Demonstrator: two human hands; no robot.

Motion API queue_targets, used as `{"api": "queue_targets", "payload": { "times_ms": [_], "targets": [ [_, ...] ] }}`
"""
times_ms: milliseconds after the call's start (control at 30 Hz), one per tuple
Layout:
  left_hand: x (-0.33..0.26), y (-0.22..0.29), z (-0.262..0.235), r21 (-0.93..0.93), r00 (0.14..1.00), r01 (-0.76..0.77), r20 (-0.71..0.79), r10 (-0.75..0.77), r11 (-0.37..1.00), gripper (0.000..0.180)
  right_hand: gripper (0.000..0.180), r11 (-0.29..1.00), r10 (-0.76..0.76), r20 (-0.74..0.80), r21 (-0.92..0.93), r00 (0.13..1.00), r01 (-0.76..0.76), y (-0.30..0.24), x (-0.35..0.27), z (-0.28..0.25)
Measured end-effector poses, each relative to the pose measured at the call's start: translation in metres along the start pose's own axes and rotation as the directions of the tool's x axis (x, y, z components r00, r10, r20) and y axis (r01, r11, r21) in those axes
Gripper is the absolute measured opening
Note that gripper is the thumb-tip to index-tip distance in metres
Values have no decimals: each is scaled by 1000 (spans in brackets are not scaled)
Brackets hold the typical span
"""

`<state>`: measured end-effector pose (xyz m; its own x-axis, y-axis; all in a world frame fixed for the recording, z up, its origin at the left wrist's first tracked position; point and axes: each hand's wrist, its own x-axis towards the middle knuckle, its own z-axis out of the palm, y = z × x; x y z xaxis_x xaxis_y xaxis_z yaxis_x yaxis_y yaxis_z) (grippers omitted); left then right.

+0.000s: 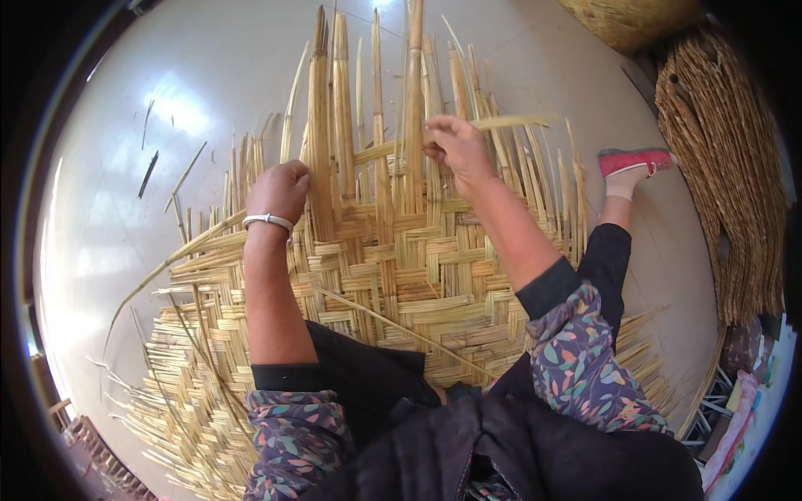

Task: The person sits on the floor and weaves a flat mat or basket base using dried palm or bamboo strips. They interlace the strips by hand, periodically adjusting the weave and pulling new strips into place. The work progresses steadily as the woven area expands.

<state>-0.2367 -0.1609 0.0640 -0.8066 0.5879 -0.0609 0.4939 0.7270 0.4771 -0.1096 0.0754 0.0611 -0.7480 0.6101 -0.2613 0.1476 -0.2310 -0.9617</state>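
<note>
A half-woven mat (409, 275) of pale yellow split reeds lies on the floor in front of me and under my legs. Long loose reeds (341, 108) stick out from its far edge. My right hand (458, 150) pinches a flat reed strip (514, 122) that runs crosswise among these reeds, its free end pointing right. At the left of the thickest reed, my left hand (280, 194) is closed in a fist; what its fingers grip is hidden. A white bracelet (268, 220) circles the left wrist.
A thin loose reed (401, 327) lies slantwise over the weave. Dark slivers (149, 174) are scattered on the pale floor (209, 83) at left. My leg with a red shoe (635, 160) stretches out right, near a tall brown plaited bundle (718, 175) and a woven basket-like piece (631, 21).
</note>
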Motion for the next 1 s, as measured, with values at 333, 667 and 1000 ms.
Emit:
{"api": "queue_targets", "payload": {
  "times_ms": [333, 667, 1000],
  "targets": [
    [-5, 2, 0, 228, 995, 3, 101, -27, 974, 21, 15, 974, 142, -188, 200, 972, -103, 50, -43, -40],
    [-1, -11, 11, 218, 969, 111, 194, -154, 970, 20, 21, 975, 220, -196, 53, 956, -214, 31, -59, -39],
    [5, -17, 14, 158, 978, 64, 185, -93, 985, 20, 18, 240, -558, 219, -881, 800, 408, 42, -84, -36]
  ]
}}
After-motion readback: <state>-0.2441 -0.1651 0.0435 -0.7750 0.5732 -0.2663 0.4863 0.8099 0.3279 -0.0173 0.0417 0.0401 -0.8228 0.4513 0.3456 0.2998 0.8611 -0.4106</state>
